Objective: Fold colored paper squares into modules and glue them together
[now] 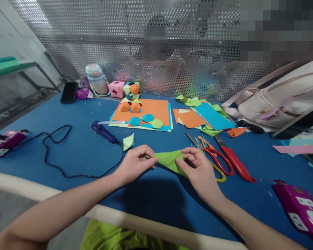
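A folded piece of green paper [170,159] is stretched between my two hands just above the blue table. My left hand [137,160] pinches its narrow left tip between thumb and fingers. At the wider right end, my right hand [198,166] grips the paper with the thumb in front. Beyond my right hand lie scissors [219,158] with red handles, and a yellow handle [220,173] shows partly behind that hand. A small pale green paper piece [128,141] rests past my left hand.
A blue glue gun [104,132] with its cord lies left. Orange sheets [148,107] carry folded paper shapes at the back. A red-handled cutter [236,163] and a purple power strip [299,208] are on the right. A bottle [97,80] and phone [69,92] stand far left.
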{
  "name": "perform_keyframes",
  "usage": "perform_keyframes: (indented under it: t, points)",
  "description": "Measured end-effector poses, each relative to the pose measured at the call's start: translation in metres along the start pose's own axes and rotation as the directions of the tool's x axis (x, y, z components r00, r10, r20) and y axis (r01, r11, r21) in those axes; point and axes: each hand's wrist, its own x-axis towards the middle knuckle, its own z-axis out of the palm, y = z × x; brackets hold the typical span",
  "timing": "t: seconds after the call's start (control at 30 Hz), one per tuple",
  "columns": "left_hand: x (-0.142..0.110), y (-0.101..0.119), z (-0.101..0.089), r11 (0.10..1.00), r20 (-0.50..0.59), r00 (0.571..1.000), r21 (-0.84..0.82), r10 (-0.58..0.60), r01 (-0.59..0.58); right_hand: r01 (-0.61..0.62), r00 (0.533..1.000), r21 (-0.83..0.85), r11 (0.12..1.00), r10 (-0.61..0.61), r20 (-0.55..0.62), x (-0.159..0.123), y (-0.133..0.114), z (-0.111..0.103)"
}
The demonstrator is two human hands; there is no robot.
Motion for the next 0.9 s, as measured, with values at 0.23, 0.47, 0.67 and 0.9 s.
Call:
perform_keyframes:
  t: [0.23,0.47,0.67,0.9]
  points:
    - [-0.0008,-0.0014,0.0004,1.000,-0.022,1.000,0.012,0.002,-0.002,0.021,0.999,-0.058,0.998,-0.019,0.027,0.0004,-0.0019,0.0007]
    - [-0.0022,-0.0035,0.0008,0.997,-0.018,0.999,0.060,0.045,-0.044,0.028,1.000,-0.186,0.982,-0.027,0.007,0.0012,-0.0028,-0.0013]
    - [-0.0016,-0.0034,-0.0001,0.995,-0.038,0.998,0.086,0.052,-0.049,0.056,0.998,-0.217,0.975,-0.055,0.013,0.0012,-0.0022,-0.0017]
    - [-0.0015,-0.0052,0.0001,0.995,-0.032,0.997,0.077,-0.064,0.066,0.029,1.000,-0.198,0.980,-0.029,0.004,0.0029,0.0009,-0.0015]
